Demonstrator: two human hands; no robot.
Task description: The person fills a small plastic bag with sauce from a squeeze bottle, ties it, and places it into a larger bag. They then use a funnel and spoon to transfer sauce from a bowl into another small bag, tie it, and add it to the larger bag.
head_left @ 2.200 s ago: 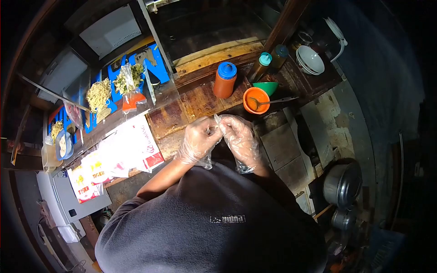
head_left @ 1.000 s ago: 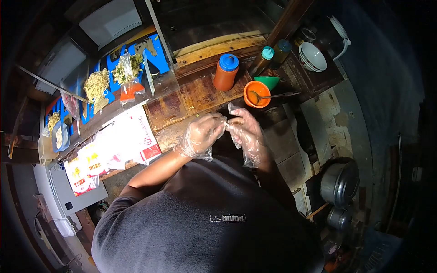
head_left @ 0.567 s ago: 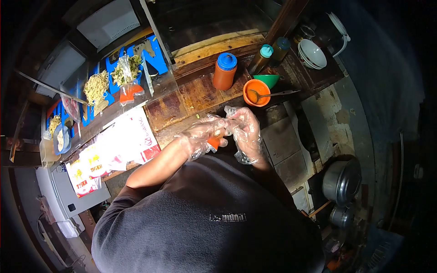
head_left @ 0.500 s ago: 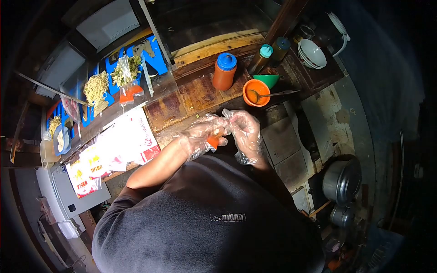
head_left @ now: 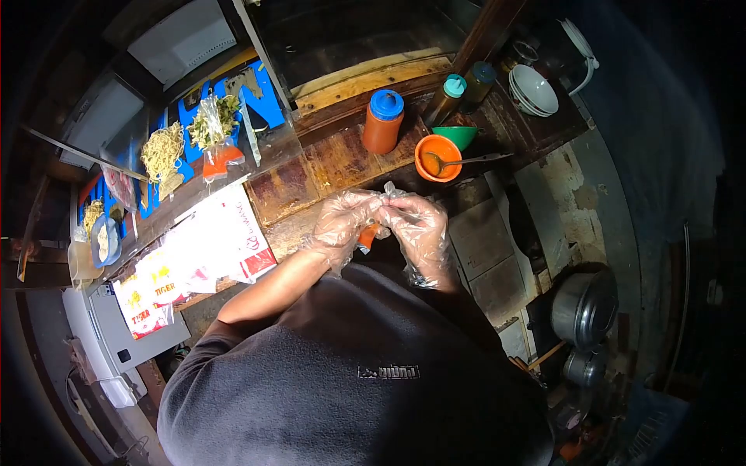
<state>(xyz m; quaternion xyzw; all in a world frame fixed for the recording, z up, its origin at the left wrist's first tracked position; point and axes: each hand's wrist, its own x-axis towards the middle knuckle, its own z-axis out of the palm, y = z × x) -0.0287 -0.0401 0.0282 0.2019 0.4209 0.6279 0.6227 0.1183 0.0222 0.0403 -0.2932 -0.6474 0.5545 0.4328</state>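
A small clear plastic bag of orange-red sauce (head_left: 367, 234) hangs between my gloved hands, close to my chest. My left hand (head_left: 340, 224) is closed, its fingertips pinching the bag near its neck. From the other side my right hand (head_left: 418, 229) also pinches the twisted neck, and the fingertips of both hands meet there. Both hands wear thin clear plastic gloves. Beyond them stand an orange bowl (head_left: 424, 168) of sauce with a spoon (head_left: 474, 159) in it and a red squeeze bottle (head_left: 382, 132) with a blue cap.
White printed paper sheets (head_left: 206, 241) lie at the left. Behind them, noodles (head_left: 163, 151) and a tied bag of red sauce (head_left: 221, 159) rest on a ledge. A green bowl (head_left: 454, 137), dark bottles (head_left: 447, 97) and stacked white bowls (head_left: 536, 89) stand at the back right, a metal pot (head_left: 584, 311) at right.
My left hand has turned, with its fingers now drawn up beside my right fingertips at the bag's neck. Less of the sauce bag shows beneath the hands.
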